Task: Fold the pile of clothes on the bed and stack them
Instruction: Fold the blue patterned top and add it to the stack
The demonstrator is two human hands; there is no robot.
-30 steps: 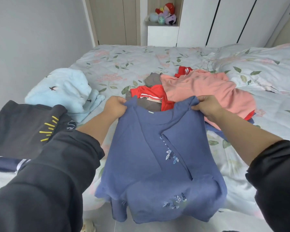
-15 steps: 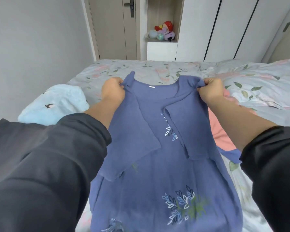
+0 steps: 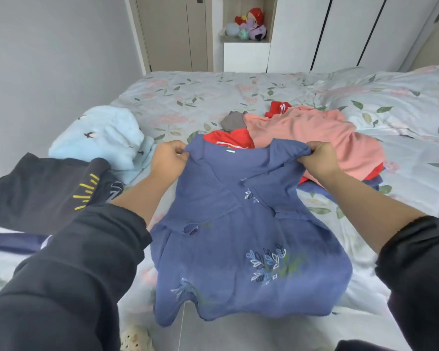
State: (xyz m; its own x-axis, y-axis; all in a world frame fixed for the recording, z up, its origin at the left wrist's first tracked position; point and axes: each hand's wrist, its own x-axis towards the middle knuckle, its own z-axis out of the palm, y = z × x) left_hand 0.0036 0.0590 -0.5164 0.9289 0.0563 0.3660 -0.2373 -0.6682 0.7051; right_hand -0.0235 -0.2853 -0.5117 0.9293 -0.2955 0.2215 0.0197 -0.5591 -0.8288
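Left hand (image 3: 169, 160) and right hand (image 3: 317, 160) each pinch a shoulder of the blue shirt (image 3: 238, 239) in a tight grip; its sleeves lie folded inward; its hem drapes over the bed (image 3: 188, 97) edge.

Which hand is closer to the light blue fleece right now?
Left. The left hand grips the blue shirt's shoulder just right of the light blue fleece; the right hand grips the other shoulder, across the shirt.

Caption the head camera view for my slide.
A blue shirt held at its shoulders by the left hand and right hand.
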